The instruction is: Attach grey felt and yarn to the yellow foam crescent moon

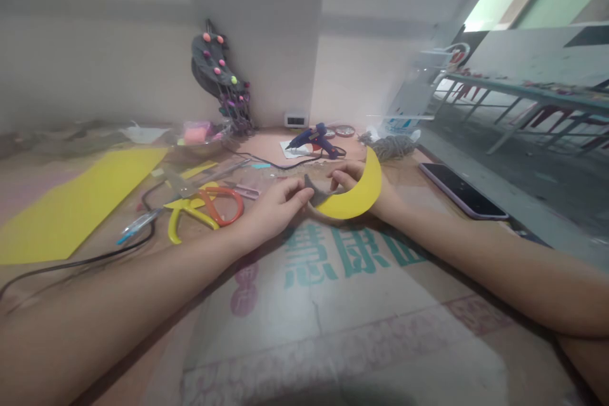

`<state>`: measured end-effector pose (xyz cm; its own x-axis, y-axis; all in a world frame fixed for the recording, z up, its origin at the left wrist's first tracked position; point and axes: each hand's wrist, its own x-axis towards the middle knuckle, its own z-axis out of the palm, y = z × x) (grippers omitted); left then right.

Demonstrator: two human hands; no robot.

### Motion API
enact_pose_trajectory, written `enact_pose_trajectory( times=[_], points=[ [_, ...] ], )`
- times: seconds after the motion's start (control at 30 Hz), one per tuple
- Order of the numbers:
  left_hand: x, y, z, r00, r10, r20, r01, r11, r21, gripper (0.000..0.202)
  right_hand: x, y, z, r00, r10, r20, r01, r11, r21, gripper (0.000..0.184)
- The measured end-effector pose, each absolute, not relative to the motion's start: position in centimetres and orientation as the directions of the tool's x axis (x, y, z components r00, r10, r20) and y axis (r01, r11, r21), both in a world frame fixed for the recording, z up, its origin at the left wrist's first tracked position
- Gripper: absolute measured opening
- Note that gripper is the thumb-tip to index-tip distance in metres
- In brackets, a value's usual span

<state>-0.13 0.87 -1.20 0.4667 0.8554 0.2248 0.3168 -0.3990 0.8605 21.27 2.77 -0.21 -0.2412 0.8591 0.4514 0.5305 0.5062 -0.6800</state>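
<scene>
A yellow crescent-shaped cutout (pixel 358 193) stands tilted on the cardboard sheet (pixel 333 304) in the middle of the view. My right hand (pixel 349 176) is behind it, fingers curled on its inner edge. My left hand (pixel 276 206) is closed in a pinch on the crescent's lower left tip, where a dark grey piece (pixel 314 190) lies between the two hands. Both forearms reach in from the bottom corners.
Scissors with yellow and orange handles (pixel 204 203), a pen (pixel 137 225) and a black cable (pixel 95 257) lie left. A yellow sheet (pixel 71 203) is far left. A blue glue gun (pixel 314 139) sits behind, a phone (pixel 461 190) right, a grey decorated shape (pixel 219 76) against the wall.
</scene>
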Motion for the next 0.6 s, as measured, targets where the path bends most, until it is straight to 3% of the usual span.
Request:
enact_pose_trajectory(
  times=[0.1,0.33,0.6],
  points=[
    [-0.18,0.94,-1.32,0.475,0.850,0.229,0.292,-0.398,0.870,0.032,21.39,3.05,-0.54,-0.259,0.844,0.469,0.552,0.528,-0.646,0.023],
    [-0.12,0.63,-0.97,0.552,0.806,0.213,0.270,-0.414,0.869,0.030,21.40,3.75,-1.25,-0.217,0.880,0.423,0.494,0.473,-0.730,0.023],
    [-0.01,0.42,-0.77,0.551,0.794,0.255,0.334,-0.490,0.805,0.031,21.19,2.83,-0.49,-0.234,0.908,0.347,0.523,0.418,-0.743,0.022]
  ],
)
